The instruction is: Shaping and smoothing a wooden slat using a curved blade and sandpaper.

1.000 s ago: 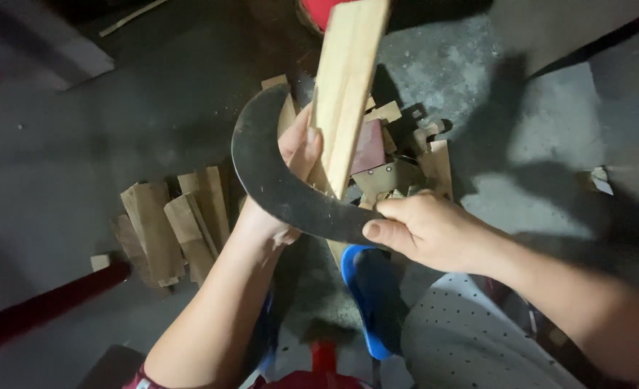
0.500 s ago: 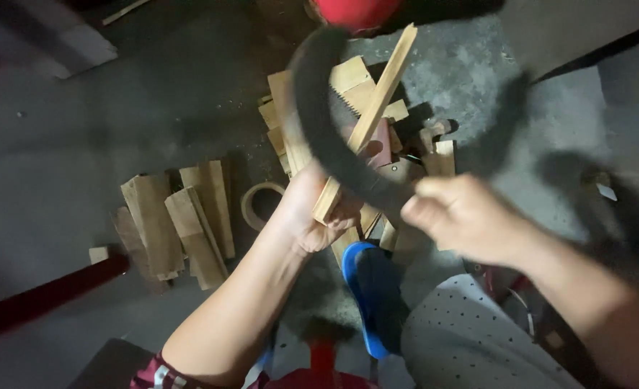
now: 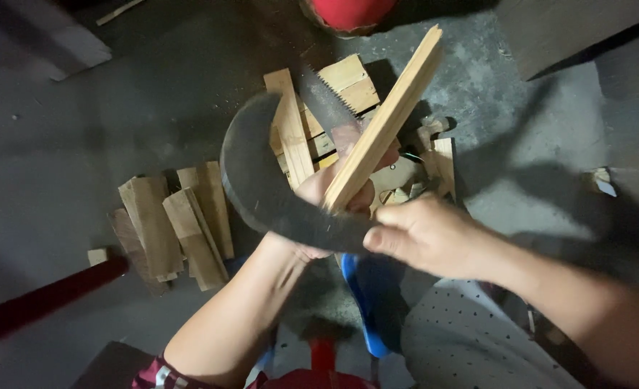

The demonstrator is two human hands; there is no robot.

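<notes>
My left hand (image 3: 330, 198) grips a long pale wooden stick (image 3: 388, 119) near its lower end; the stick slants up to the right. My right hand (image 3: 427, 234) is closed on the handle of a dark curved blade (image 3: 262, 180), a sickle-like knife whose arc sweeps left and up around the left hand. The blade's inner edge lies against the stick's lower part. Behind the stick a toothed saw blade (image 3: 326, 101) rests on cut planks.
A pile of short wood pieces (image 3: 179, 220) lies on the grey concrete floor at left. More planks and offcuts (image 3: 348, 86) sit beyond the hands. A red round object (image 3: 352, 11) is at top, a dark red bar (image 3: 38, 302) at lower left, a blue sandal (image 3: 373, 299) below.
The curved blade has come down from its raised position to the stick's lower end. The stick has tilted further right, and the saw blade now shows behind it.
</notes>
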